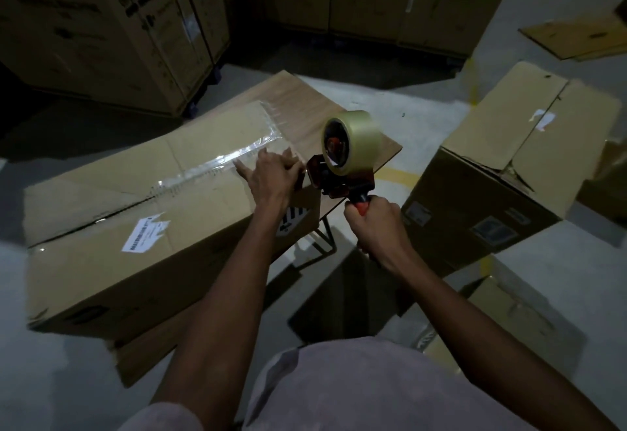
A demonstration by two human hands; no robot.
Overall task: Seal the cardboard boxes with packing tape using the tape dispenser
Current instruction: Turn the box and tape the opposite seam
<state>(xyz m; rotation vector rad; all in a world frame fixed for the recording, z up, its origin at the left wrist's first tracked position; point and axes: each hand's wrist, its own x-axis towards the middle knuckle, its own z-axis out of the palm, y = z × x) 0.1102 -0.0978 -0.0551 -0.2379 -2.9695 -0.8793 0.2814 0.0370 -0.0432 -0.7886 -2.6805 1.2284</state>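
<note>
Taping the top seam of the long cardboard box [135,213], near its right end.

Left hand [271,172] lies flat with straight fingers on the tape strip [217,162]; right hand [373,216], at its 4 o'clock, is clenched round the tape dispenser [342,159] handle. Likely next: tear the tape at the box edge, then smooth it.

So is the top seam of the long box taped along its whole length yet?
No, partly. Clear tape covers the long box seam only near the left hand; the stretch toward the white label looks bare.
</note>
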